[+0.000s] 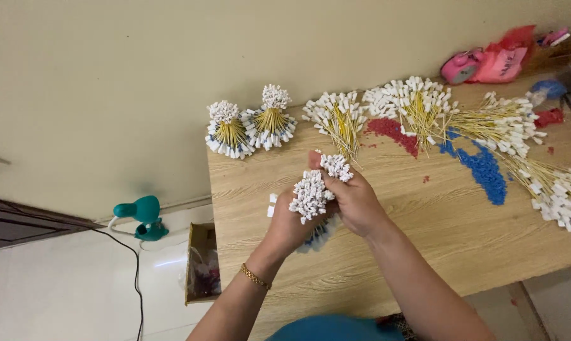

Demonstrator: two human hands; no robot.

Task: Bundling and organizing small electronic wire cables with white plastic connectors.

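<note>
The bundle of yellow wires with white connector tips [309, 194] sits right in the middle of the action, gripped above the wooden table [424, 233] between both hands. The left hand [292, 224], gold bracelet [255, 276] on its wrist, is wrapped around the lower part of the bundle, fingers closed on it. The right hand [356, 201] closes in from the other side, thumb and fingers pinching a smaller tuft of white tips [336, 167] just beside the main cluster. Along the far edge of the table lie more tied bundles [247, 126] and loose fans of the same wires [487, 123], spread over a red pile of beads [396, 132] and a blue pile of beads [486, 170]. A pink object [481, 63] sits at the far corner, and a teal lamp [143, 215] stands off the table to the left.
</note>
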